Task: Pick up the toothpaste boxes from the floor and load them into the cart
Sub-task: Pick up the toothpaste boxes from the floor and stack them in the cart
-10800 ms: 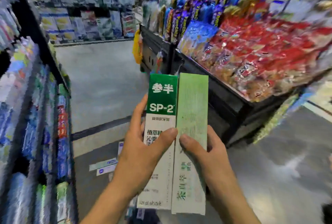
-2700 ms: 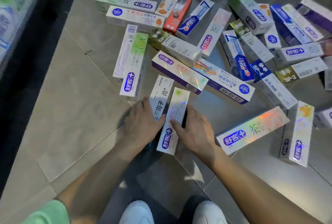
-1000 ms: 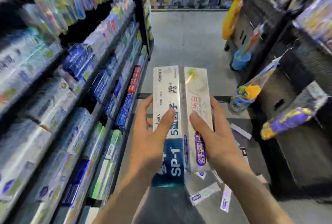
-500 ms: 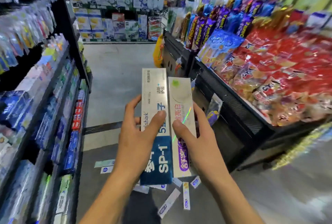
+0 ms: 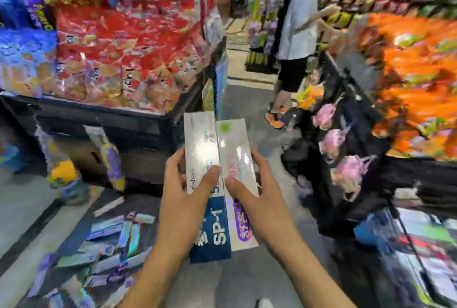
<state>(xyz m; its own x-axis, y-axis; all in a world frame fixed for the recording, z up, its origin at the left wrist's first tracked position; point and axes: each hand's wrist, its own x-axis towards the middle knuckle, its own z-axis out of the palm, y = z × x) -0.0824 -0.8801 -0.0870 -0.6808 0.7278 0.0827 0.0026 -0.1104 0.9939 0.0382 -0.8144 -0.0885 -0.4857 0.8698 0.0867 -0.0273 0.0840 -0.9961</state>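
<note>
In front of the chest, between two snack displays, the left hand (image 5: 184,205) is gripping a white-and-blue toothpaste box (image 5: 206,184) while the right hand (image 5: 257,200) is gripping a silvery box with a purple label (image 5: 233,179), the two boxes being held upright and touching along their long edges; each thumb is pressing across the front face and the other fingers are curling round the outer edge, so both hands are clamped on their boxes. More toothpaste boxes (image 5: 111,241) are lying in a loose heap on the floor (image 5: 32,209) at lower left. At the lower right edge a dark wire frame with flat packs inside, probably the cart (image 5: 405,233), is showing, blurred. Another person (image 5: 295,35) is standing further down the aisle. These boxes are likely handling as light, stiff cardboard with a glossy, rather slippery finish, prone to denting at corners if squeezed; holding around the middle, thumb opposing fingers across the narrow sides as now, is looking sound, and laying them flat in the cart seems the next call
</note>
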